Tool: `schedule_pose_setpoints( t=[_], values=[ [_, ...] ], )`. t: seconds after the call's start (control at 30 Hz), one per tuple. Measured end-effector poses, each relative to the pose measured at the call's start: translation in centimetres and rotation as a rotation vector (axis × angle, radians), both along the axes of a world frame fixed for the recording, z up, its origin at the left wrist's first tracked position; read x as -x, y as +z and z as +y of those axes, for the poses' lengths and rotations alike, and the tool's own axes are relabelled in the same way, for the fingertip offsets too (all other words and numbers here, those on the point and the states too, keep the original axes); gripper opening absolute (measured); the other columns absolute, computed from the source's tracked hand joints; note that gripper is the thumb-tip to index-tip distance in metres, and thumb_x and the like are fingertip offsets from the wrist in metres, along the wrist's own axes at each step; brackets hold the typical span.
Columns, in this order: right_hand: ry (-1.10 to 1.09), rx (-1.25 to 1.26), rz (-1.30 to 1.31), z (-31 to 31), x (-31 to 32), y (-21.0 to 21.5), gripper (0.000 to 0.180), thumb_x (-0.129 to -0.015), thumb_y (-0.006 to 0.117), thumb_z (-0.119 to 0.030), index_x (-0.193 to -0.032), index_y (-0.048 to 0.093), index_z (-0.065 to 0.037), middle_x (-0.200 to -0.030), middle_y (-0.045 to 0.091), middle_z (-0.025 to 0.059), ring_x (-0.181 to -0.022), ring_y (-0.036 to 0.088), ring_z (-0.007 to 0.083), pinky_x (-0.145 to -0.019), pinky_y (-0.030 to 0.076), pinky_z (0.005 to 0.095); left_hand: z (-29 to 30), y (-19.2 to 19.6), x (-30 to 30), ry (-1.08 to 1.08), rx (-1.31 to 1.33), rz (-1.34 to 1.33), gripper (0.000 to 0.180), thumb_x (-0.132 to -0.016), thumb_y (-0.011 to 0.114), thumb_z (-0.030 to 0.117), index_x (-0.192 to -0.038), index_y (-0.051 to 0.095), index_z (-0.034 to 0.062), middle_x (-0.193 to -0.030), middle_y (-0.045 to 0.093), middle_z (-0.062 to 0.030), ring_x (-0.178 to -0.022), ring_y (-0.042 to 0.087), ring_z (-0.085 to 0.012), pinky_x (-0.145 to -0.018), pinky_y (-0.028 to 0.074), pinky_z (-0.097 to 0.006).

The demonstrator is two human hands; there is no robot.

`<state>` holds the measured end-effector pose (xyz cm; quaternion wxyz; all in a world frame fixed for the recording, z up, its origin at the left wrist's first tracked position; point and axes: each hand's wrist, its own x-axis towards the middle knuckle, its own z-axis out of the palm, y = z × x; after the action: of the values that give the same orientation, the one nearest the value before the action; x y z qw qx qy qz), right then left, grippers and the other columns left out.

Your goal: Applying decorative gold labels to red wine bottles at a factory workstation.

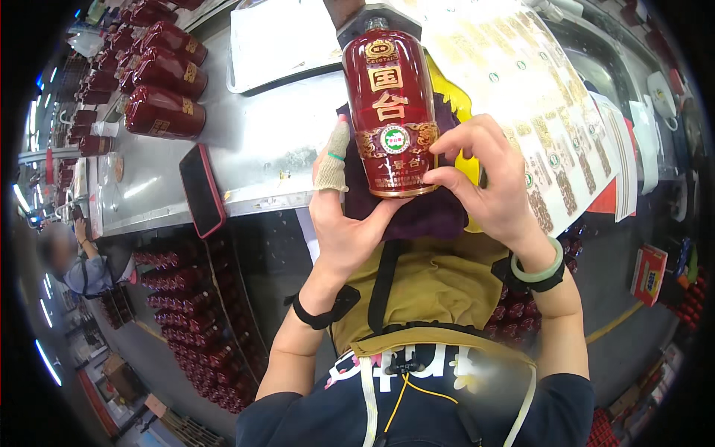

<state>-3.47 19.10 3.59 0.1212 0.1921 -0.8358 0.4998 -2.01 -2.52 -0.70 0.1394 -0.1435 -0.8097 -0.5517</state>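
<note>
This is a bottling or packaging workshop, a factory line for labelling bottles. Beyond the grip, a long steel tabletop (261, 149) carries a row of identical red bottles (160, 71) to its left and sheets of peel-off labels (536, 97) to its right. Below the grip, crates of more red bottles (197, 328) fill the floor.

A dark red glossy bottle (391, 112) sits near the centre of the view, slightly toward twelve o'clock, its neck pointing to twelve and its base to six. It bears gold characters, a gold emblem near the shoulder and a gold-edged band with a round green and white seal low on its body. Its base rests against a dark purple cloth (417, 212), which spreads beneath it toward six o'clock.
</note>
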Motion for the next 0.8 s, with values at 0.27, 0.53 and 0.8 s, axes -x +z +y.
schedule_pose_setpoints(
  t=[0.27, 0.53, 0.8],
  values=[
    [-0.049, 0.149, -0.469, 1.4, -2.0, 2.3, 0.021, -0.1, 0.061, -0.007, -0.119, 0.061, 0.003, -0.102, 0.066, 0.0112, -0.095, 0.063, 0.0213, -0.088, 0.05, 0.0337, -0.1, 1.1, -0.1, -0.039, 0.002, 0.065, 0.104, -0.069, 0.097, 0.023, -0.152, 0.042, -0.0053, -0.159, 0.04, -0.0258, -0.145, 0.043, -0.0374, -0.118, 0.037, -0.044],
    [0.035, 0.034, -0.349, 1.1, -1.8, 2.5, 0.014, -0.096, 0.064, -0.003, -0.108, 0.069, 0.002, -0.101, 0.072, 0.0157, -0.095, 0.07, 0.0309, -0.086, 0.053, 0.0359, 0.8, 3.8, -0.5, -0.052, 0.149, 0.238, 0.073, -0.069, 0.092, 0.011, -0.134, 0.061, -0.0006, -0.129, 0.064, -0.01, -0.126, 0.054, -0.0293, -0.104, 0.046, -0.04],
    [0.009, 0.197, -0.531, 0.7, -1.8, 2.6, 0.014, -0.095, 0.068, -0.007, -0.104, 0.067, 0.004, -0.096, 0.073, 0.0142, -0.087, 0.069, 0.0224, -0.084, 0.052, 0.0334, 1.6, 4.1, -0.8, -0.055, 0.257, 0.246, 0.049, -0.073, 0.082, 0.002, -0.12, 0.069, 0.0032, -0.121, 0.063, -0.0126, -0.119, 0.057, -0.026, -0.1, 0.047, -0.038]
  ],
)
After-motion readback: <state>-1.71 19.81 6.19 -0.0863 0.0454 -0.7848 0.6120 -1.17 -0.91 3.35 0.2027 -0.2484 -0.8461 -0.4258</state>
